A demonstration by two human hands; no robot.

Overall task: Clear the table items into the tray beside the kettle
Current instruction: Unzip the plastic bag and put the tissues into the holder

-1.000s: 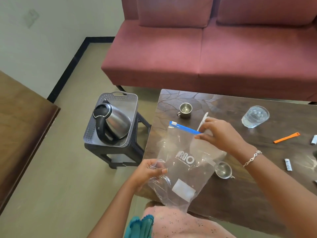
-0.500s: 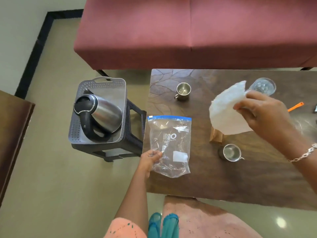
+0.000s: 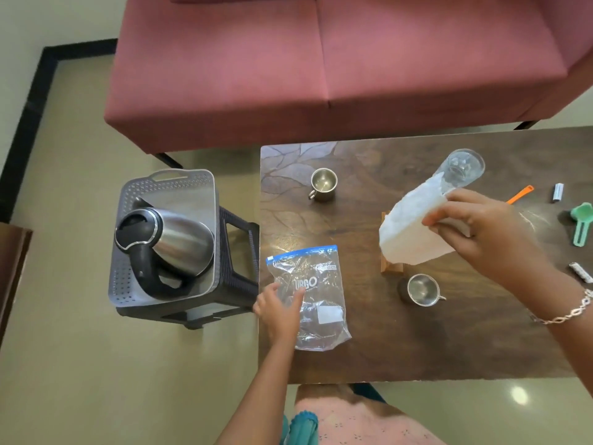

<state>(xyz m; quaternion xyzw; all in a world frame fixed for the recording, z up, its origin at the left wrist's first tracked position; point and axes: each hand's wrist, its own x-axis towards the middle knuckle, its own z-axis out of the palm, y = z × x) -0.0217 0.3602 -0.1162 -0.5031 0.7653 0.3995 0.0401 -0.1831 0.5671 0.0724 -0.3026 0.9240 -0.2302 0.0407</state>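
A grey perforated tray (image 3: 208, 200) sits on a dark stool left of the table, with a steel kettle (image 3: 170, 242) standing in it. A clear zip bag (image 3: 316, 303) with a blue seal lies flat on the wooden table (image 3: 417, 348) near its left edge. My left hand (image 3: 280, 308) rests on the bag's left side, fingers spread. My right hand (image 3: 481, 232) holds a stack of white paper filters (image 3: 407, 236) above the table's middle. Two steel cups (image 3: 323, 184) (image 3: 420, 289) and a glass of water (image 3: 462, 168) stand on the table.
A small wooden holder (image 3: 390, 268) stands under the filters. An orange stick (image 3: 521, 194), a green scoop (image 3: 582, 223) and small white sachets (image 3: 557, 191) lie at the table's right. A red sofa (image 3: 321, 75) runs behind. The dark stool (image 3: 237, 252) touches the table's left edge.
The bag went from being held up to lying flat on the table. My right hand has drawn the white filters out and lifted them rightward. My left hand slid onto the bag.
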